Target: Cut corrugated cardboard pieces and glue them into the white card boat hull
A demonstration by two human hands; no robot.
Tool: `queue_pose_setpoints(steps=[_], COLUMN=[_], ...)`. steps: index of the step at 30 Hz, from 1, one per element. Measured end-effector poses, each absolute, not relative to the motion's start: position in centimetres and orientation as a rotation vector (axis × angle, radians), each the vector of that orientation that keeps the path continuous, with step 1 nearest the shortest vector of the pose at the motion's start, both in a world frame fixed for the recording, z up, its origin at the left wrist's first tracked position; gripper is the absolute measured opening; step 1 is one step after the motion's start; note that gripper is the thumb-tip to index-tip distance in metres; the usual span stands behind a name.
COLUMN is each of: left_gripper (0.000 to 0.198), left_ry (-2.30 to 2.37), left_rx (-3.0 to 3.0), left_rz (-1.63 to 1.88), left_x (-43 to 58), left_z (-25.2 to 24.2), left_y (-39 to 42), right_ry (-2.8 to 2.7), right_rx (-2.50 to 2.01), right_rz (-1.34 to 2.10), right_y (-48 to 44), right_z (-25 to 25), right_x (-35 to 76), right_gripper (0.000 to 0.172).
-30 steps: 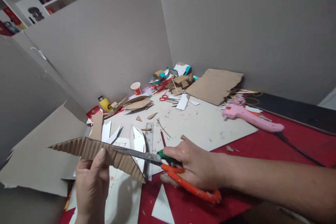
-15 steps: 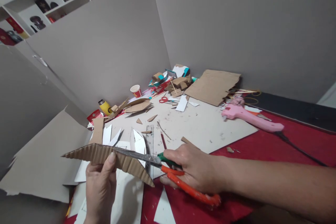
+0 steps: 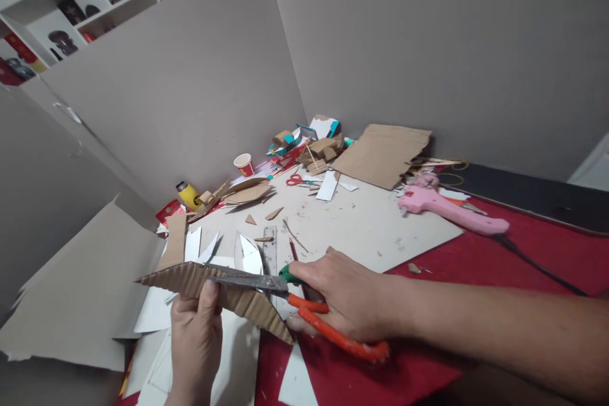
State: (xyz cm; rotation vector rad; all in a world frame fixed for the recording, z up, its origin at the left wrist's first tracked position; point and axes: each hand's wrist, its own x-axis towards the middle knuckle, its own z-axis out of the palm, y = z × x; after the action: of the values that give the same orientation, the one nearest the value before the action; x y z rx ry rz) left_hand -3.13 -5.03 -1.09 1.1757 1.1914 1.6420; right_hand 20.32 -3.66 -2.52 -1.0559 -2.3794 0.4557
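Observation:
My left hand (image 3: 197, 323) pinches a curved, pointed piece of corrugated cardboard (image 3: 242, 306) between thumb and fingers, its ridged face toward me. In my right hand (image 3: 337, 295) is a pair of scissors (image 3: 328, 325) with one orange and one green handle. Their blades lie along the upper edge of the cardboard, with the tips close to my left thumb. Beyond the blades lie white paper cutouts (image 3: 251, 255) and a clear ruler (image 3: 270, 250). A dark red pencil (image 3: 294, 250) rests just past my right hand.
A pink glue gun (image 3: 451, 209) with a black cord lies on the red cloth at right. Farther back are a cardboard sheet (image 3: 383, 153), red-handled scissors (image 3: 295, 180), a paper cup (image 3: 243, 165) and a yellow bottle (image 3: 189, 195). Walls close off the back.
My left hand and the cardboard have moved right, toward the scissors. The blades now reach nearer my left thumb and overlap more of the cardboard.

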Motion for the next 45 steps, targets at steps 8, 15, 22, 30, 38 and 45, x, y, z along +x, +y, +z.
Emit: queue_pose_setpoints(steps=[8,15,22,30,38,45], left_gripper=[0.023,0.032,0.029,0.031,0.028,0.031], left_ry=[1.112,1.013,0.991,0.982,0.964,0.97], left_rx=[1.117,1.028,1.018,0.964,0.956,1.033], left_rz=[1.675,1.735,1.768,1.701,1.629,1.808], left_x=[-2.5,-2.0,-2.1,-1.5,-1.6,-2.0], left_z=[-0.6,0.5,0.1,-0.3,-0.2,0.8], left_y=[-5.1,-5.2,-5.1,-5.0,-5.4,-5.3], right_ry=[-2.348,-2.3,-2.338,-2.325,-2.251,-2.324], right_rx=[-1.017,-0.932,-1.03,-0.998,-0.887,-0.995], right_rz=[0.44,0.455,0.335,0.402,0.599,0.496], right_y=[-3.8,-4.0,-3.7,-3.9,-4.1,-4.0], right_z=[-3.0,-3.7,-3.6,-3.7,-4.4,-4.1], right_x=[20.2,19.9,19.6,19.6,19.4,19.4], right_gripper=[0.044,0.044,0.046,0.044,0.04,0.04])
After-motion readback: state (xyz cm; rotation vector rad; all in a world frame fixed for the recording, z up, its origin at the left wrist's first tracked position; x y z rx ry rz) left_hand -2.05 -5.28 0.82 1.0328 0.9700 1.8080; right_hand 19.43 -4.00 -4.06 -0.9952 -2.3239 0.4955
